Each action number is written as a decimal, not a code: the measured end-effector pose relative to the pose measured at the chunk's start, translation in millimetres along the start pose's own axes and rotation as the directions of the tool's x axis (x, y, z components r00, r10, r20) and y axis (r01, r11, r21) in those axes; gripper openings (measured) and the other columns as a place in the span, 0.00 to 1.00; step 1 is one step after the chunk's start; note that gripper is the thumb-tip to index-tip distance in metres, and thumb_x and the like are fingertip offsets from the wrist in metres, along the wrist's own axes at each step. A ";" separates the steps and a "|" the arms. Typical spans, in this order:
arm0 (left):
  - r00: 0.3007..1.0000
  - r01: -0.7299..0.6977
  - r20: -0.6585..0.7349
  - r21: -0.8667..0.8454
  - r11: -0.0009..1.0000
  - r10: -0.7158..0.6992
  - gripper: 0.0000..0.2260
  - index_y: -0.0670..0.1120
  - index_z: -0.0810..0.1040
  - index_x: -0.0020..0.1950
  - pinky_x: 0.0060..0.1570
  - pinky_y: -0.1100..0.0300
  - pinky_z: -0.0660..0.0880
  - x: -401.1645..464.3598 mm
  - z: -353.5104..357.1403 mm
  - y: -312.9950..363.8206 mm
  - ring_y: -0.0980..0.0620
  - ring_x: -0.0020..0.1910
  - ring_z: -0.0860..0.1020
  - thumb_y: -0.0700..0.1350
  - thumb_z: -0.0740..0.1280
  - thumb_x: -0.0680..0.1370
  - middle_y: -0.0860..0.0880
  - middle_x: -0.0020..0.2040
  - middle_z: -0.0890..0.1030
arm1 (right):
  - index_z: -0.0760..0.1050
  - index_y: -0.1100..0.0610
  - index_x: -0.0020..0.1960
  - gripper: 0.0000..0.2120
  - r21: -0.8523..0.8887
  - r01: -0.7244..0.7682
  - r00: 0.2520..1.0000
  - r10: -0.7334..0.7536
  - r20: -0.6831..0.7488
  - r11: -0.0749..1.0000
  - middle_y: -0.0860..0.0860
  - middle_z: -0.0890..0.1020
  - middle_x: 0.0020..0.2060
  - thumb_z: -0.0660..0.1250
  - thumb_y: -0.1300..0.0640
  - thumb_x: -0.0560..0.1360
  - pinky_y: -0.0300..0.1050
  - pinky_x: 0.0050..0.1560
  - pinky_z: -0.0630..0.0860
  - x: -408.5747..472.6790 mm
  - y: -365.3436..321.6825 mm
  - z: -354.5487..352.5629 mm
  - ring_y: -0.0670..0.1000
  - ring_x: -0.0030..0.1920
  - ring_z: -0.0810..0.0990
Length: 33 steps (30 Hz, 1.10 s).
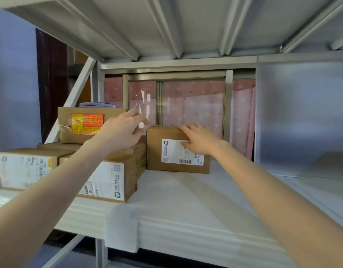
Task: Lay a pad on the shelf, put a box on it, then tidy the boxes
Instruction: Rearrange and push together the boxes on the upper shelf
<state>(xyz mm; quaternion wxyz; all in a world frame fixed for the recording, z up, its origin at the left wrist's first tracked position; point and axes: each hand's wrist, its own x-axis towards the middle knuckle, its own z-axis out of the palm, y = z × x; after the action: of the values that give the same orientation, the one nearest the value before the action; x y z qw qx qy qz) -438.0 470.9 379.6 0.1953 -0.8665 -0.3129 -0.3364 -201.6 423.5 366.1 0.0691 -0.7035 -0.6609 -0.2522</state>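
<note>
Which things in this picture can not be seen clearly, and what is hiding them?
- Shipping label on the box at the back, head view: partly covered by the right hand; print too small.
- Left hand: its contact with the Keep Dry box is unclear.
- Leftmost box: blurred near the frame edge.

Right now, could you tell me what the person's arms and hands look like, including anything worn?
Both forearms are bare, with no sleeves in view. The left hand and right hand wear no gloves, and no watch, bracelet or rings are visible.
</note>
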 end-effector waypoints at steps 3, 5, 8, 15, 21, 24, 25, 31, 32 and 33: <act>1.000 -0.019 -0.009 -0.014 1.000 0.019 0.14 0.49 0.73 0.63 0.50 0.51 0.76 -3.8 -7.1 -0.6 0.47 0.55 0.75 0.44 0.60 0.78 0.48 0.61 0.73 | 0.46 0.50 0.76 0.33 0.032 -0.018 0.999 0.017 0.027 0.999 0.53 0.50 0.77 0.58 0.47 0.78 0.64 0.74 0.49 -4.8 -1.2 -6.3 0.55 0.77 0.50; 1.000 -0.025 -0.020 -0.034 0.999 0.025 0.14 0.49 0.73 0.63 0.52 0.50 0.75 -3.3 -11.8 1.9 0.46 0.56 0.75 0.45 0.60 0.78 0.47 0.60 0.73 | 0.45 0.49 0.76 0.35 0.070 -0.032 0.999 0.032 0.005 0.997 0.52 0.46 0.78 0.60 0.47 0.77 0.63 0.73 0.47 -10.9 -1.9 -13.1 0.55 0.77 0.46; 0.999 -0.035 -0.013 -0.075 0.997 0.034 0.15 0.49 0.71 0.65 0.57 0.46 0.73 -0.6 -15.4 17.1 0.43 0.60 0.74 0.46 0.61 0.78 0.46 0.63 0.72 | 0.44 0.49 0.76 0.37 0.096 -0.062 0.998 0.064 -0.027 0.993 0.52 0.45 0.78 0.63 0.46 0.76 0.62 0.74 0.48 -34.5 -1.5 -25.4 0.54 0.77 0.46; 0.985 -0.165 -0.095 -0.232 0.959 0.147 0.22 0.47 0.65 0.70 0.58 0.45 0.69 13.1 -8.3 103.8 0.41 0.60 0.73 0.47 0.63 0.76 0.43 0.64 0.71 | 0.48 0.51 0.76 0.36 -0.011 -0.150 0.985 0.148 -0.091 0.989 0.53 0.50 0.77 0.62 0.45 0.75 0.60 0.74 0.51 -131.7 39.0 -63.8 0.54 0.76 0.50; 0.951 -0.303 -0.158 -0.292 0.907 0.266 0.26 0.47 0.62 0.72 0.58 0.47 0.68 27.1 -15.7 223.4 0.41 0.65 0.69 0.52 0.63 0.76 0.44 0.67 0.69 | 0.52 0.52 0.75 0.35 -0.081 -0.305 0.947 0.293 -0.135 0.949 0.54 0.54 0.76 0.63 0.44 0.75 0.60 0.73 0.54 -224.0 119.0 -99.9 0.55 0.75 0.54; 0.934 -0.353 -0.179 -0.339 0.872 0.309 0.28 0.48 0.62 0.72 0.59 0.48 0.69 36.9 -19.1 287.3 0.42 0.66 0.68 0.55 0.63 0.75 0.45 0.68 0.68 | 0.53 0.53 0.75 0.34 -0.103 -0.357 0.926 0.338 -0.168 0.928 0.55 0.55 0.76 0.63 0.44 0.75 0.60 0.73 0.55 -271.4 159.3 -117.1 0.55 0.75 0.54; 0.928 -0.369 -0.185 -0.354 0.859 0.323 0.28 0.48 0.62 0.72 0.60 0.48 0.68 39.8 -19.7 308.6 0.43 0.66 0.68 0.56 0.64 0.75 0.45 0.68 0.68 | 0.54 0.53 0.75 0.33 -0.107 -0.368 0.920 0.346 -0.184 0.923 0.55 0.56 0.76 0.63 0.44 0.75 0.59 0.73 0.55 -286.7 171.8 -123.2 0.55 0.75 0.55; 0.916 -0.400 -0.167 -0.477 0.783 0.366 0.31 0.53 0.60 0.72 0.61 0.50 0.67 49.0 -21.2 430.3 0.45 0.68 0.67 0.64 0.62 0.73 0.49 0.71 0.65 | 0.57 0.50 0.73 0.31 -0.069 -0.445 0.869 0.411 -0.277 0.893 0.53 0.61 0.73 0.60 0.40 0.75 0.56 0.70 0.62 -367.2 239.8 -149.1 0.56 0.72 0.60; 0.917 -0.393 -0.145 -0.496 0.775 0.372 0.31 0.54 0.59 0.73 0.60 0.50 0.67 49.9 -20.8 447.0 0.45 0.69 0.66 0.64 0.62 0.74 0.50 0.71 0.64 | 0.57 0.50 0.73 0.31 -0.065 -0.455 0.864 0.422 -0.276 0.888 0.53 0.61 0.73 0.59 0.39 0.75 0.56 0.70 0.63 -377.4 248.7 -150.4 0.56 0.72 0.60; 0.916 -0.389 -0.125 -0.510 0.767 0.381 0.31 0.54 0.58 0.73 0.60 0.50 0.68 50.6 -20.1 462.2 0.46 0.69 0.66 0.64 0.62 0.74 0.50 0.72 0.63 | 0.57 0.49 0.73 0.31 -0.060 -0.466 0.859 0.434 -0.273 0.883 0.53 0.62 0.73 0.58 0.38 0.75 0.56 0.70 0.63 -386.5 256.6 -151.1 0.56 0.72 0.60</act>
<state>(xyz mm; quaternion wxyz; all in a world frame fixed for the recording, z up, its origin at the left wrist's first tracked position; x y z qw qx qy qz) -106.7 144.3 370.2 0.0180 -0.9294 -0.0234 -0.3678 6.5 -17.4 384.7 0.1656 -0.8037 -0.4469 -0.3564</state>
